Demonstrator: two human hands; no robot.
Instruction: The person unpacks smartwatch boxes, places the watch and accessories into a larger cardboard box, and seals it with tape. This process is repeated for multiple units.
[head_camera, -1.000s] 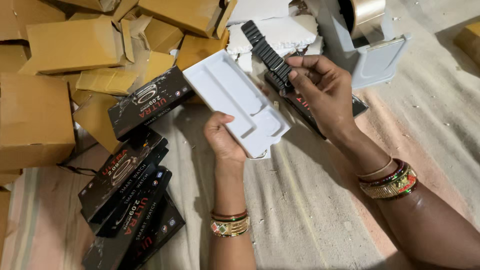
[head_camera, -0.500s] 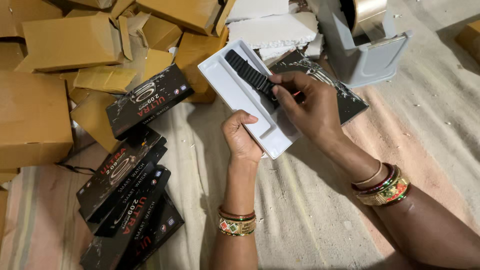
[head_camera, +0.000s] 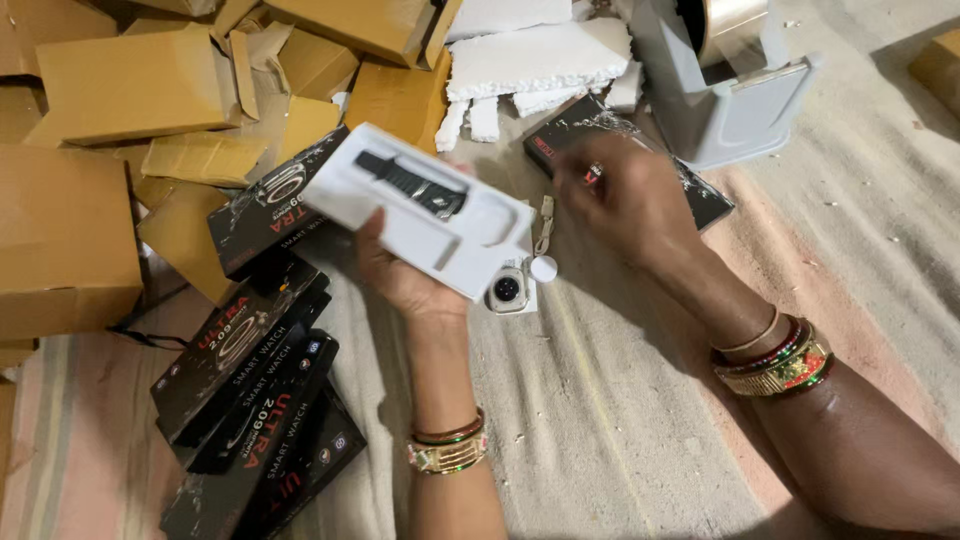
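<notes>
My left hand (head_camera: 400, 280) holds a white moulded tray (head_camera: 450, 250) from below, tilted toward me. A black watch strap (head_camera: 410, 185) lies in the tray's long slot. My right hand (head_camera: 625, 205) hovers to the right of the tray, blurred, fingers loosely bent and nothing seen in them. It is above a flat black box (head_camera: 700, 200) lying on the cloth. Just under the tray's lower edge a watch body (head_camera: 507, 290) with a dark face rests on the floor, beside a small white round charger puck (head_camera: 543, 268).
Several black product boxes (head_camera: 250, 400) are stacked at lower left. Brown cardboard cartons (head_camera: 70, 240) pile up along the left and top. White foam pieces (head_camera: 530, 60) lie at top centre, with a grey tape dispenser (head_camera: 730, 110) to their right.
The right hand has let go of the black strap, which now lies in the tray, and has moved off to the right. The left hand has swung the tray left and flatter.
</notes>
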